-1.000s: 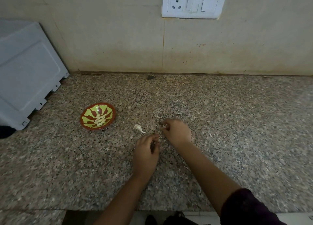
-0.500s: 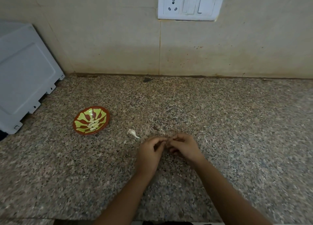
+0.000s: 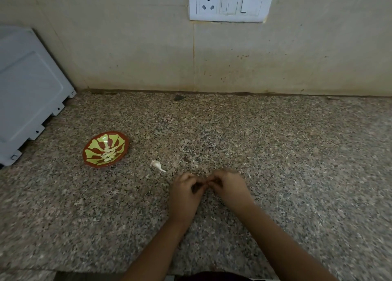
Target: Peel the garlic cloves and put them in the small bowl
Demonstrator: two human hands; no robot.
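Away to the bowl's (image 3: 95, 145) right, the left hand (image 3: 183, 192) and right hand (image 3: 230, 188) meet with fingers curled; what their grip holds cannot be told.

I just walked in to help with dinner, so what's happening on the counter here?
A person is working at the granite counter. The left hand and right hand meet, fingers curled toward each other as if working something small; what is between them is hidden. The small bowl to the left holds several peeled cloves. One whitish garlic piece lies loose on the counter between bowl and hands.
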